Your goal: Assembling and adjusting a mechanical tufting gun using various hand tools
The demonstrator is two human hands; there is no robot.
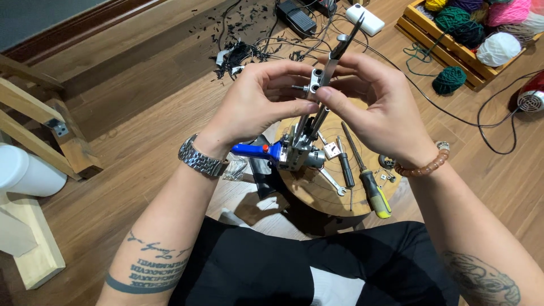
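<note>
Fingers of left hand [258, 102] and right hand [377, 110] pinch a metal tufting tool [317, 105] above a round wooden board [317, 195]

- Both hands, left hand [258, 102] and right hand [374, 110], close around the metal tool [320, 85], so nothing passes between them.
- Below, the round wooden board [317, 192] is crowded: a screwdriver [368, 181], a wrench [333, 184] and small parts lie close together.
- Ahead, tangled cables [317, 39] and black scraps [243, 54] litter the floor.
- Far right, the yarn crate [447, 42] and a loose green yarn ball [449, 79] block that side.
- Left, open wooden floor [130, 130] runs to the wooden frame [51, 124].
</note>
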